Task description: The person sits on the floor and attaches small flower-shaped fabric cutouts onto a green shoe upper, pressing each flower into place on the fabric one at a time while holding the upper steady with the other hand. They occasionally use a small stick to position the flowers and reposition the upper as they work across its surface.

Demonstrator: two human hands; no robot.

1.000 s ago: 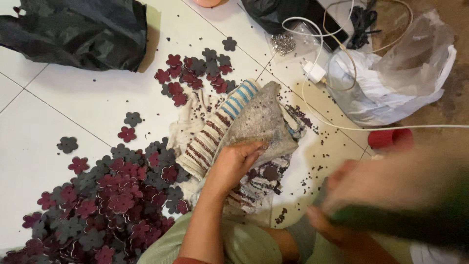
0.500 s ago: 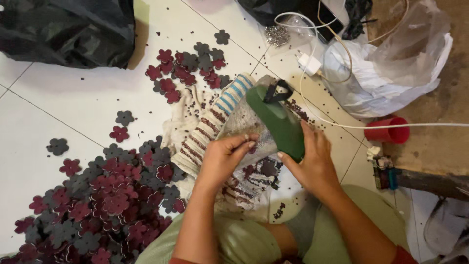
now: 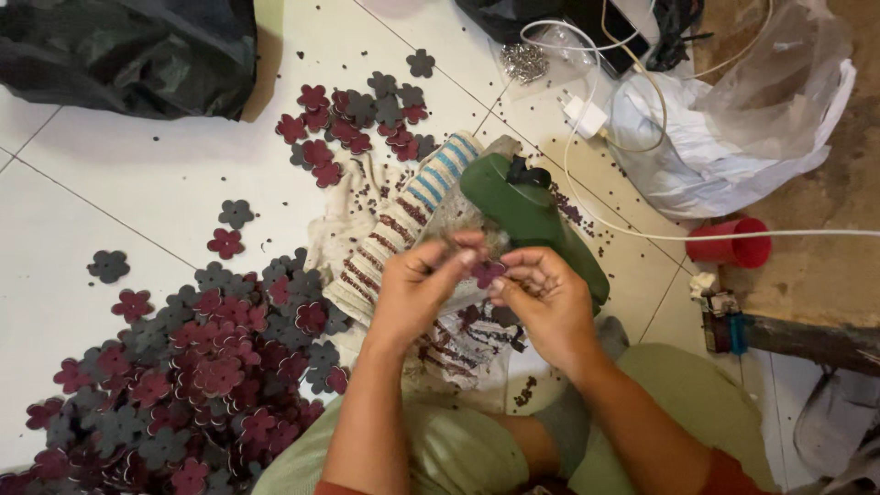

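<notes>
A white tiled floor (image 3: pixel 137 183) is seen from above, w/ a black plastic bag (image 3: pixel 128 50) at the top left and a white plastic bag (image 3: pixel 724 137) at the top right. A big heap of flat flower cutouts (image 3: pixel 183 376), maroon and dark grey, is spread at lower left; a smaller cluster (image 3: pixel 353 119) lies further up. A striped cloth (image 3: pixel 403 220) is laid on the floor in the middle, w/ a green tool (image 3: pixel 532 220), prob. a glue gun, resting on it just behind the hands. A red cup (image 3: pixel 729 246) and a white cord (image 3: pixel 623 225) are seen to the right. One small maroon flower (image 3: pixel 488 271) is held between both hands above the cloth: the left hand (image 3: pixel 417 293) is closed, its fingertips pinching at the flower's left edge, and the right hand (image 3: pixel 541 302) is closed on its right edge w/ thumb and forefinger, so both grips are clenched on the same piece. The flower is judged very light, thin and soft, prob. foam or felt; it would bend easily and petals could be torn if pulled. It is best taken at the edge or centre w/ a gentle fingertip pinch, not squeezed hard.
</notes>
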